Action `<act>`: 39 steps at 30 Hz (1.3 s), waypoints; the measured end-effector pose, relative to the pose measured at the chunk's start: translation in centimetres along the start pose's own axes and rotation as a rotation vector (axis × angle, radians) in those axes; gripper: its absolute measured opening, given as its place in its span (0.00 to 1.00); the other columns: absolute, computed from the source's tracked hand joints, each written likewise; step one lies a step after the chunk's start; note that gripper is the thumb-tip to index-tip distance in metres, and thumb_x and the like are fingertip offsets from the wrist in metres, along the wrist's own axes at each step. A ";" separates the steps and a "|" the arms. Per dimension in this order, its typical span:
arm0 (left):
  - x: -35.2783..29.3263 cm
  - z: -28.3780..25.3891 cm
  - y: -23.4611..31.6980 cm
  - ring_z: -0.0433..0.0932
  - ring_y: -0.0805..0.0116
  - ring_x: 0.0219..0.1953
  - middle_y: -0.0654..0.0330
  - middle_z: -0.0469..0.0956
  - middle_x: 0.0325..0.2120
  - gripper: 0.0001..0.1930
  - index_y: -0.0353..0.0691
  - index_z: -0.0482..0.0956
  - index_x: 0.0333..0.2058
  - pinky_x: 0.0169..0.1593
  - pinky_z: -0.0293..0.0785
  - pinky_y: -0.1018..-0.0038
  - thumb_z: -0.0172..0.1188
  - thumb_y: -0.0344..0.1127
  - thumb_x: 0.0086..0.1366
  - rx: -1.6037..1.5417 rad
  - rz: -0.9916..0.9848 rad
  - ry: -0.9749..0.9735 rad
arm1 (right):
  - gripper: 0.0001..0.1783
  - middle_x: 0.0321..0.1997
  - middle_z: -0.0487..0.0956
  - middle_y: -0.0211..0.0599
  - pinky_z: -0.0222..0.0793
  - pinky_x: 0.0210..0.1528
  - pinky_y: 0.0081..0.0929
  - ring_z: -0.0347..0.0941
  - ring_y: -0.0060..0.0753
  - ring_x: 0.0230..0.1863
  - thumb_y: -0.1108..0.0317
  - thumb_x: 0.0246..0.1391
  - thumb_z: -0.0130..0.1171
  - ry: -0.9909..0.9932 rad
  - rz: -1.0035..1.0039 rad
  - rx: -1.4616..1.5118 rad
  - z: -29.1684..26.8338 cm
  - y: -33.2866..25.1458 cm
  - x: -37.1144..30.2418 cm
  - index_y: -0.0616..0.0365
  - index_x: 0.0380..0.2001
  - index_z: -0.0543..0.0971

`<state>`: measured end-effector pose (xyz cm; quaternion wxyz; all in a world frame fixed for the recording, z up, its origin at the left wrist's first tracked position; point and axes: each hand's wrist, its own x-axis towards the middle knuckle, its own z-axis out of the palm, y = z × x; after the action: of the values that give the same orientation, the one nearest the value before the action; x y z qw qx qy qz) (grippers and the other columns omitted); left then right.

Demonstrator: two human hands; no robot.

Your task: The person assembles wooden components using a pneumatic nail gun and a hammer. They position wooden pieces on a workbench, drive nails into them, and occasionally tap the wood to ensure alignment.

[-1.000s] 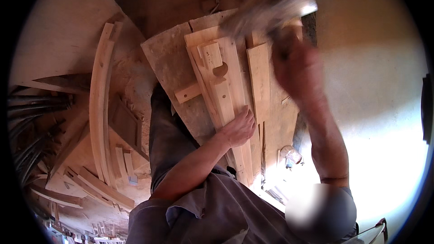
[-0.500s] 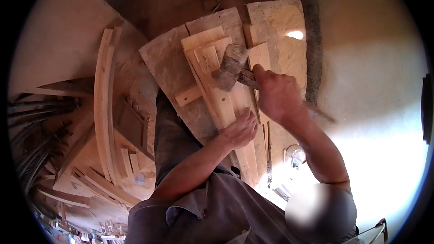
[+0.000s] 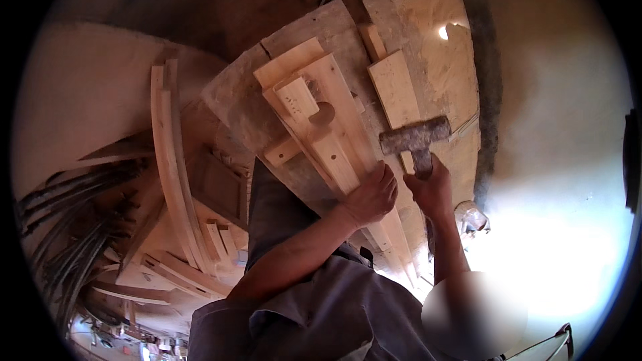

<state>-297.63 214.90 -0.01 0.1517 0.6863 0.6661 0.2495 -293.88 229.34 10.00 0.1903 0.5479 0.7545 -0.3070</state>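
My right hand (image 3: 431,190) is closed round the handle of a worn hammer (image 3: 416,135) with a thick, double-ended brown head. The hammer is over the right side of the bench, beside the boards. My left hand (image 3: 371,194) curls its fingers round a narrow pale wooden rail (image 3: 341,167), which has a small dark hole and lies along a wider pine board (image 3: 334,87). Farther up the rail sits a short wooden block (image 3: 296,97) with small dark marks. A short cross piece (image 3: 284,152) sticks out to the left from under the rail.
The dusty workbench (image 3: 234,80) has a lengthwise gap holding another plank (image 3: 394,87). Long curved wooden pieces (image 3: 175,180) lean at the left, near dark rods (image 3: 80,194) and several loose offcuts. A pale wall (image 3: 535,93) stands at the right, with bright light below it.
The hammer has swung away from the boards, to the right and toward me, uncovering the short block and rail. My left hand keeps its hold on the rail; the whole view has shifted slightly.
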 end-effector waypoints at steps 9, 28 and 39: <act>0.4 -0.4 0.1 0.72 0.48 0.55 0.48 0.79 0.45 0.21 0.31 0.80 0.46 0.67 0.57 0.49 0.51 0.41 0.63 0.021 0.057 -0.162 | 0.12 0.18 0.72 0.30 0.66 0.18 0.26 0.69 0.23 0.15 0.74 0.42 0.65 0.054 0.459 0.470 2.4 5.1 -5.6 0.61 0.29 0.72; 2.5 0.5 0.2 0.74 0.50 0.50 0.52 0.78 0.43 0.14 0.36 0.76 0.42 0.60 0.66 0.52 0.60 0.30 0.56 -0.015 0.154 -0.073 | 0.12 0.18 0.72 0.29 0.59 0.15 0.24 0.66 0.22 0.13 0.76 0.47 0.67 0.504 0.948 1.013 9.1 21.2 -23.0 0.60 0.31 0.72; 2.4 6.4 10.5 0.75 0.47 0.49 0.49 0.81 0.43 0.20 0.39 0.79 0.51 0.61 0.62 0.52 0.55 0.44 0.67 0.286 0.252 -0.345 | 0.18 0.27 0.79 0.35 0.70 0.28 0.28 0.73 0.26 0.25 0.71 0.48 0.70 0.770 0.829 1.109 14.7 27.5 -31.9 0.64 0.43 0.77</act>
<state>-285.40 217.38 0.68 0.1321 0.8109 0.5680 0.0489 -258.19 202.69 12.01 -0.2863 0.8668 0.2386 -0.3313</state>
